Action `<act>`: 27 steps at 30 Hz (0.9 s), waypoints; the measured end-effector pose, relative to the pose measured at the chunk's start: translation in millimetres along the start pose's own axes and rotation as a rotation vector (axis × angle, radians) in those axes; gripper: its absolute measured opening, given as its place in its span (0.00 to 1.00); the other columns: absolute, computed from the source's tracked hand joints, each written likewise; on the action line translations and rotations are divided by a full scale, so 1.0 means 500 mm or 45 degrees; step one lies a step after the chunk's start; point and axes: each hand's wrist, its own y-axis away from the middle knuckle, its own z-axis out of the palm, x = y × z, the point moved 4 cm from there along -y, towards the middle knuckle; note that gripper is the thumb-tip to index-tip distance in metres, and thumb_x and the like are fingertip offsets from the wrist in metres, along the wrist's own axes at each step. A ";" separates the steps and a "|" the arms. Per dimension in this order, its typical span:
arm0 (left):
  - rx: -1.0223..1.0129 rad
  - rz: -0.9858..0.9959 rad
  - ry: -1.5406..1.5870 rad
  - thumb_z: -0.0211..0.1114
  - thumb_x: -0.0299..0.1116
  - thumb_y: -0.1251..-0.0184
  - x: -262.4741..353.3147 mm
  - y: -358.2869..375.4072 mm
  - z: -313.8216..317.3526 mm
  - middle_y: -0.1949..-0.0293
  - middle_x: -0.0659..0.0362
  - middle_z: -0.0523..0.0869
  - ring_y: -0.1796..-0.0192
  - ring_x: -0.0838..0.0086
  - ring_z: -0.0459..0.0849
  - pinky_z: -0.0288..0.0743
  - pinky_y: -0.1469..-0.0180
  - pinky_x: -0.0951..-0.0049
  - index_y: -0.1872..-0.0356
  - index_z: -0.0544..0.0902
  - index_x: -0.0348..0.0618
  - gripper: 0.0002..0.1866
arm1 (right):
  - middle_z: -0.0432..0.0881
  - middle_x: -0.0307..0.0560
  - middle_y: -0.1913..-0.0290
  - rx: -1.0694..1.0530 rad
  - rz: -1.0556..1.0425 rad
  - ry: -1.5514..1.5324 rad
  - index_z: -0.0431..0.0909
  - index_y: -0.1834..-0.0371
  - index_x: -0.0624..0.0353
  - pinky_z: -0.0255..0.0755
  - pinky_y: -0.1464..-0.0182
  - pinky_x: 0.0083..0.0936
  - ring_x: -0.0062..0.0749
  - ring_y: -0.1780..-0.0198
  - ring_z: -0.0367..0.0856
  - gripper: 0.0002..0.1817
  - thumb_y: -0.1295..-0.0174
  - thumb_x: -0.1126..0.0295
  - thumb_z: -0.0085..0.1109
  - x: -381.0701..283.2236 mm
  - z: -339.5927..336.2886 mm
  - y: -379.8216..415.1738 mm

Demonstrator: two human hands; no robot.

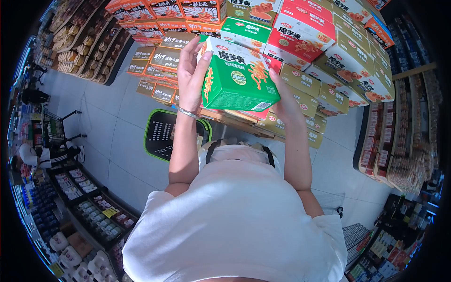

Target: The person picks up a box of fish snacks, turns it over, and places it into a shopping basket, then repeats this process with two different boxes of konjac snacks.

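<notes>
A green and white box with orange food pictures (237, 77) is held up between my two hands, tilted, in front of the stacked boxes. My left hand (191, 75) grips its left side, thumb on the front and fingers behind the edge; a bracelet circles the wrist. On the box's right side, my right hand (284, 98) presses with its thumb near the upper edge, its other fingers mostly hidden. Behind it stand red boxes (300, 35), another green box (245, 33), and stacked gold boxes (352, 61).
A black basket with a green rim (162, 134) sits left of my body. Orange boxes (202, 11) and brown boxes (164, 58) are stacked ahead. Shelves (89, 42) stand on both sides. A person (35, 155) and a shopping cart (56, 129) are at the far left.
</notes>
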 end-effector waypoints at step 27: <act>-0.093 -0.919 0.466 0.47 0.41 0.30 -0.024 0.110 0.087 0.52 0.56 0.79 0.54 0.72 0.81 0.79 0.56 0.72 0.45 0.70 0.39 0.20 | 0.71 0.48 0.41 -0.092 -0.060 -0.436 0.59 0.36 0.59 0.72 0.44 0.33 0.33 0.43 0.73 0.30 0.30 0.48 0.28 0.082 -0.001 -0.048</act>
